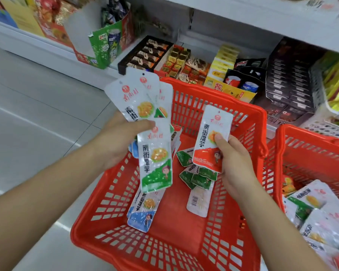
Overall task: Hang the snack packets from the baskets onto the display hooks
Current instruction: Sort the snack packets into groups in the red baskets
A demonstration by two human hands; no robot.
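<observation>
Left hand (114, 141) clamps a loose fan of packets (145, 106), right hand (233, 159) pinches the red packet (211, 139); the green packet (157, 163) dangling lowest looks likeliest to slip into the basket (184, 241)

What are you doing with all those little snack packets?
A person is sorting snack packets over a red basket on a shop floor. The left hand holds a fanned bunch of packets, mostly green ones. The right hand holds a single red packet. More packets lie loose in the basket, and a second basket beside it holds others. None is on a hook yet.
</observation>
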